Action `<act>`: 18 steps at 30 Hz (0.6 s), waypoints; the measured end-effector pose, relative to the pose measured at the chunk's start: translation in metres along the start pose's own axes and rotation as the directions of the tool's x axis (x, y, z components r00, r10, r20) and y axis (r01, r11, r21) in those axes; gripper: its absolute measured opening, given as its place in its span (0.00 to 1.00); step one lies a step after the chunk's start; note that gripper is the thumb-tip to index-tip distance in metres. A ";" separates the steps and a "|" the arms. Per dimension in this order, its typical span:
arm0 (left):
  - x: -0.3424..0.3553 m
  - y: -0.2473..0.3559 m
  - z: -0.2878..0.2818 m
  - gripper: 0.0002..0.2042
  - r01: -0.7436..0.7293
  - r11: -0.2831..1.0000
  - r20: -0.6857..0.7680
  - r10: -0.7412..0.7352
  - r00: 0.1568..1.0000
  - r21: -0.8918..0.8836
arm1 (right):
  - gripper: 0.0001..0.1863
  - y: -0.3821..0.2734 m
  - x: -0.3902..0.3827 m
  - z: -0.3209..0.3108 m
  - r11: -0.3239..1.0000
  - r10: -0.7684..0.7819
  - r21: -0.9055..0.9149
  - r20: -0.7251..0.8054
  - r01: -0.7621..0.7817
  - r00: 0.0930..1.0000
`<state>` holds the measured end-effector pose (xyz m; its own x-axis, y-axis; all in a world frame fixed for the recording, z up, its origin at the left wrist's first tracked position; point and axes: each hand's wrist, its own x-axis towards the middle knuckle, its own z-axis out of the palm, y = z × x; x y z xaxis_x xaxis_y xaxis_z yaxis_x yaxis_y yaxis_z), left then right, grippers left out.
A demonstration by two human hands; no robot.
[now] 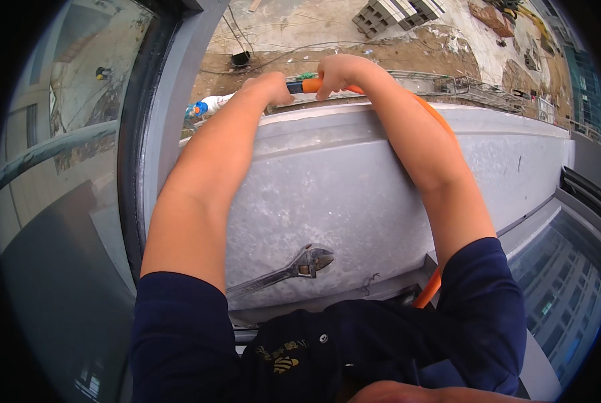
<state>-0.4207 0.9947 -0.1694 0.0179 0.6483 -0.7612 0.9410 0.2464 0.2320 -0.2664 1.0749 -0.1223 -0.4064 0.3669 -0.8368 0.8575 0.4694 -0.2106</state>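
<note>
Both of my arms reach out over the grey concrete ledge [354, 181], and the hands meet at its far edge. My left hand [268, 88] is curled over the near end of the orange hose [312, 85], fingers folded down around it where a dark fitting caps the orange. My right hand [338, 72] is closed on the same hose just beside the left, gripping it from above with the knuckles up; the two hands are near each other but I cannot tell whether they touch. From the right hand the hose runs back along my right forearm, across the right part of the ledge, and shows again at the near edge beside my dark blue sleeve [485, 316]. Beyond the far edge, to the left of my left hand, a white pipe with a blue end [206, 106] sticks out; what it joins to is too small to make out from here, possibly a fitting on the outer wall. An adjustable wrench [293, 269] lies flat on the ledge near its near edge, between my two arms, untouched, jaw end pointing right. The dark window frame [149, 134] stands along the ledge's left side, and bare ground with stacked grey blocks [394, 13] lies far below.
</note>
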 end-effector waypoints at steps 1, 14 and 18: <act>0.002 -0.001 0.002 0.22 -0.009 1.000 -0.008 0.009 1.000 0.012 | 0.25 0.006 0.001 0.005 0.984 0.014 0.173 0.101 -0.032 0.995; -0.013 0.007 -0.007 0.22 -0.033 0.997 -0.072 0.038 0.997 0.070 | 0.14 0.012 0.032 0.030 0.987 -0.105 0.117 -0.061 0.112 0.993; -0.023 0.008 -0.016 0.19 0.023 1.000 -0.036 -0.022 0.999 0.017 | 0.13 -0.024 -0.015 0.015 0.989 0.065 -0.117 -0.208 -0.091 0.976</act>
<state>-0.4189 0.9936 -0.1406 -0.0151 0.6680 -0.7440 0.9467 0.2489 0.2043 -0.2761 1.0467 -0.1124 -0.4064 0.5558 -0.7252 0.8479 0.5251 -0.0728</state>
